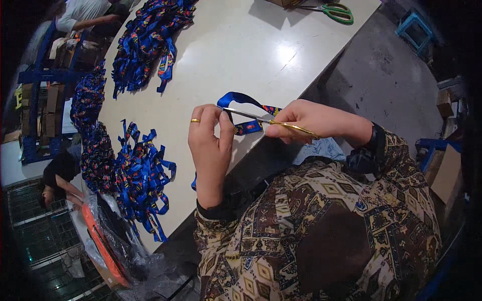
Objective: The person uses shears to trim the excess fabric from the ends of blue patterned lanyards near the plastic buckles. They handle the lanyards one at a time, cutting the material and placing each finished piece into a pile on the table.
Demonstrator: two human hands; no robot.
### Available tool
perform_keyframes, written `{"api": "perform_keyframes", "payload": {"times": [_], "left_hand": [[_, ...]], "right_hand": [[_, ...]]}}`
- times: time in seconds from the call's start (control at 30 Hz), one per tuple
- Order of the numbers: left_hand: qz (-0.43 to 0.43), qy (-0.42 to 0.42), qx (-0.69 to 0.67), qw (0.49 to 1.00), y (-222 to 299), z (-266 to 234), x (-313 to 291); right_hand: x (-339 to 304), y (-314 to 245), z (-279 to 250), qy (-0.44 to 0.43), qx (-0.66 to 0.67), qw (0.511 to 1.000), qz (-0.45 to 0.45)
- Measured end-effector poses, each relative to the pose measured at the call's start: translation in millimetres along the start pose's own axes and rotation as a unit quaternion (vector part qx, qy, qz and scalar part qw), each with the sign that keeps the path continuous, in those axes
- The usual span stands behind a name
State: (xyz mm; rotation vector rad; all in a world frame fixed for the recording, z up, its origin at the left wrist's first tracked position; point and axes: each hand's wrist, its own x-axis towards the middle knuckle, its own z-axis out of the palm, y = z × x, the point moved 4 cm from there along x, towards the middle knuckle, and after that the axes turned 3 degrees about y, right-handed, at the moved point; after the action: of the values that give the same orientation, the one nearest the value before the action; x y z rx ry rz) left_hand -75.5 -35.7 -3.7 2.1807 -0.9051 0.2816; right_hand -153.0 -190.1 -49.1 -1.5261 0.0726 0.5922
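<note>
Pinching the strap (242, 98) beside the tips of the scissors (252, 116), that's the left hand (210, 134); at its three o'clock, the right hand (303, 119) grips the handles. Strap loops towards one o'clock: draw it taut, scissors square, pinch well clear of steel!

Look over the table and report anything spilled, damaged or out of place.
Nothing looks plainly spilled or damaged. The blue printed straps lie in jumbled heaps on the pale table, loose ends pointing several ways: untidy rather than wrong.
</note>
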Motion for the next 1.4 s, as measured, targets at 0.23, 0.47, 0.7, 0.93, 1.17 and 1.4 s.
{"api": "perform_keyframes", "payload": {"times": [0.23,0.47,0.7,0.93,1.17,1.4], "left_hand": [[-0.051,0.024,-0.111,0.992,-12,4,-5],[-0.202,-0.008,-0.308,0.930,-29,7,-9],[0.008,-0.074,-0.112,0.991,0,12,3],[-0.043,-0.050,-0.093,0.993,-11,10,-2],[-0.074,-0.048,-0.215,0.973,-17,10,-11],[-0.184,0.002,-0.366,0.912,-21,25,-13]], "right_hand": [[-2,-5,6,0.015,-0.022,0.998,-0.050],[15,-15,-13,0.107,0.071,0.988,-0.088],[50,-17,-15,0.157,-0.031,0.961,-0.226],[50,-36,-1,0.193,-0.107,0.929,-0.299],[54,-40,6,0.150,-0.032,0.924,-0.351],[54,-29,9,0.151,0.195,0.928,-0.279]]}}
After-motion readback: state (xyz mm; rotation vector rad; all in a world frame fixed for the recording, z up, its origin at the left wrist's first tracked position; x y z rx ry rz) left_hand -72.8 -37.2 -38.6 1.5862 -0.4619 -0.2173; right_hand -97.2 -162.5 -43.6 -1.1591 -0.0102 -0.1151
